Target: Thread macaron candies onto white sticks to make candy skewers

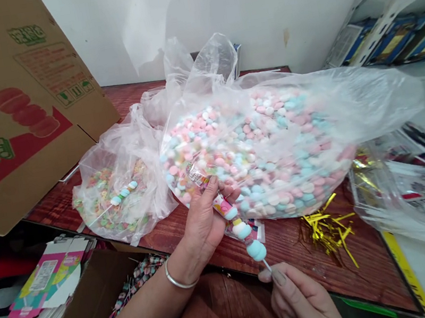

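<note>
A candy skewer of soft marshmallow pieces in pale blue, white and yellow (pixel 256 250) slants between my two hands. Its thin white stick is pinched at the lower end between the thumb and fingers of my right hand (pixel 299 296). At the upper end, my left hand (pixel 206 218) is closed on a small clear printed wrapper (pixel 195 174), and the skewer's top reaches its mouth; how far inside it goes is hidden by the fingers. Just behind lies a large clear bag of pink, white and blue marshmallows (pixel 282 169).
Left on the red-brown table (pixel 229 264) is a smaller bag of coloured candy (pixel 112 212) with another skewer on top. A big carton (pixel 14 104) stands far left. An open box (pixel 86 308) below holds skewers. Gold ties (pixel 331 231) and packed wrappers (pixel 423 190) lie right.
</note>
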Available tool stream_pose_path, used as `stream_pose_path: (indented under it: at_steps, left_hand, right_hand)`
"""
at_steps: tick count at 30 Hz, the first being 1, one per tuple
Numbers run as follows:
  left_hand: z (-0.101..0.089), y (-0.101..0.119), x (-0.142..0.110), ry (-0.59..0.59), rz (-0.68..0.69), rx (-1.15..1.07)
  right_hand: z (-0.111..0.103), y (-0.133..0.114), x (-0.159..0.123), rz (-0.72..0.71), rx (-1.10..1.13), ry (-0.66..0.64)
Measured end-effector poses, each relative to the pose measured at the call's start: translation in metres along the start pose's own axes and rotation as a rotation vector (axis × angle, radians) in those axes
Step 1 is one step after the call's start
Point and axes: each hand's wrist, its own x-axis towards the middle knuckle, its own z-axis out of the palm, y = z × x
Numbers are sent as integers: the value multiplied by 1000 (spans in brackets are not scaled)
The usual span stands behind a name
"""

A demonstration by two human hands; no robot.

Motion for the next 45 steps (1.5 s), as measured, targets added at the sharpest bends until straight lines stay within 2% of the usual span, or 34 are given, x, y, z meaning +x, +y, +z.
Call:
stream_pose_path:
  at_steps: [4, 8, 11, 14, 18, 20, 22, 28, 30, 32, 36, 43, 45]
  left_hand:
    - [4, -7, 1, -7, -51, 2]
    - [4, -11, 4, -40, -53, -10]
    - [4, -13, 6, -18, -50, -17]
    - [4, -14, 6, 17, -61, -10]
    - [4, -15, 3, -52, -74, 22]
    - [6, -16, 2, -72, -79, 21]
    - [7, -16, 2, -72, -77, 10]
    - [7, -15, 3, -63, -186, -23]
    - [7, -16, 1, -64, -213, -33]
    - [7, -18, 0, -73, -209, -29]
    - [7, -24, -3, -76, -168, 21]
    - [12, -28, -4, 26, -142, 44]
    - [13, -29, -5, 22, -147, 58]
  right_hand:
    - [2, 0, 5, -84, -145, 58]
    - [-1, -6, 7, -305, -443, 153]
    - [-6, -8, 7, -444, -607, 160]
    - [-11, -6, 8, -540, -725, 163]
    - [-13, -6, 8, -632, -782, 271]
    - [-12, -8, 7, -595, -735, 307]
    - [-11, -10, 6, -485, -638, 293]
    - [-10, -9, 8, -91, -137, 53]
    - [-10, -7, 9, -33, -29, 0]
    - [-10, -9, 10, -44, -32, 6]
    - [-7, -16, 10, -281, -328, 177]
    - [-3, -9, 20, -900, -878, 531]
    - [-2, -11, 21, -949, -908, 560]
